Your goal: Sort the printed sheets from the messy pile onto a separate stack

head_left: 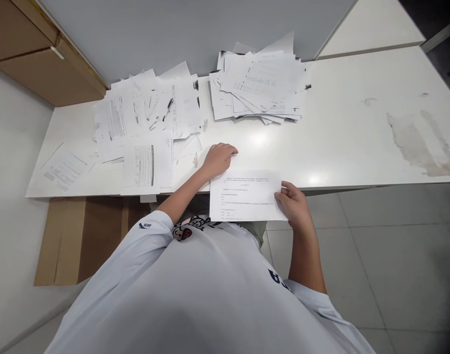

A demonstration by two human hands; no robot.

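Note:
A printed white sheet (245,195) hangs half over the near edge of the white table (343,132). My right hand (294,204) pinches the sheet's right edge, fingers closed on it. My left hand (218,158) rests on the tabletop at the sheet's top left corner, fingers curled down, and it seems to press on the paper's edge. Behind my left hand lies a loose spread of printed papers (147,118), with a black pen (168,109) on top. A second, thicker pile of papers (259,86) lies at the back centre.
A grey partition (188,29) stands along the table's far edge. A single sheet (62,169) lies at the table's left end. A flat cardboard box (80,236) leans under the table on the left. Stains (416,145) mark the table's right part. Tiled floor (387,265) lies to the right.

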